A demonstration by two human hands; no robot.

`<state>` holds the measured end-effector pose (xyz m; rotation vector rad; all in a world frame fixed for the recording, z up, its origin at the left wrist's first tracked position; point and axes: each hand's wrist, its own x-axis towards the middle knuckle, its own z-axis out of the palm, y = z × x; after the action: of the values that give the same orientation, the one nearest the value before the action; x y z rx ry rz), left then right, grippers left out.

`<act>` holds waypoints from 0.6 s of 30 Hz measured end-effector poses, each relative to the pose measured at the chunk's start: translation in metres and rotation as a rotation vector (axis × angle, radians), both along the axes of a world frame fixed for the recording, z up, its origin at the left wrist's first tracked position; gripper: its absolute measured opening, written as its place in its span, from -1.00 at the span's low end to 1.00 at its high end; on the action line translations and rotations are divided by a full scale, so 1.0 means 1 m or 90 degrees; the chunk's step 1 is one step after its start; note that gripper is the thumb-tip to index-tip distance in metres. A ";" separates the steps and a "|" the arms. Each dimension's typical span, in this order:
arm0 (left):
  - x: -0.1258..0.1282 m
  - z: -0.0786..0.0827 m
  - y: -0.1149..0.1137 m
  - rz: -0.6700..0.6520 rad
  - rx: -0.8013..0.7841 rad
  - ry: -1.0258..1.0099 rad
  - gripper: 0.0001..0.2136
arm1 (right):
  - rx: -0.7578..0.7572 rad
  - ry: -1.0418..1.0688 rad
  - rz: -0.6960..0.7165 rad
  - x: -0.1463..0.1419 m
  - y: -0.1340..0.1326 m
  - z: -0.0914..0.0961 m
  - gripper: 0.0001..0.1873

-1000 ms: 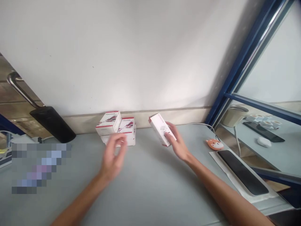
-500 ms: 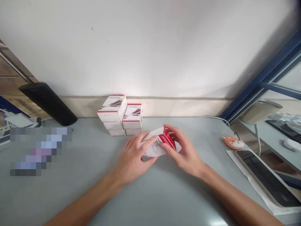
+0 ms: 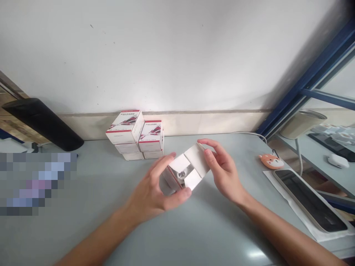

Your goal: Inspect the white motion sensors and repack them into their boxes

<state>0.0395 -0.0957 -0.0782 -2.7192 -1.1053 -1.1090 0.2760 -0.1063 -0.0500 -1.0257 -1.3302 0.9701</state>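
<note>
Head view: left hand and right hand together on an open white cardboard carton

The left hand cups the carton's lower end, thumb across its front, while the right fingertips grip its raised flap. It is held over the grey tabletop, near stacked white-and-red cardboard boxes. Something pale shows inside, perhaps a device, though it is hard to tell. An orange fox-shaped trinket lies well to the right.
</note>
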 end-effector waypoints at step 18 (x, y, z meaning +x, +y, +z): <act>-0.003 0.008 0.009 -0.032 0.192 0.029 -0.24 | 0.472 -0.457 -0.043 0.013 -0.003 0.007 -0.70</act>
<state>0.0368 -0.0862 -0.0705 -2.5342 -0.7922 -1.1116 0.2889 -0.1094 -0.0431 -0.8319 -2.0087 -0.0239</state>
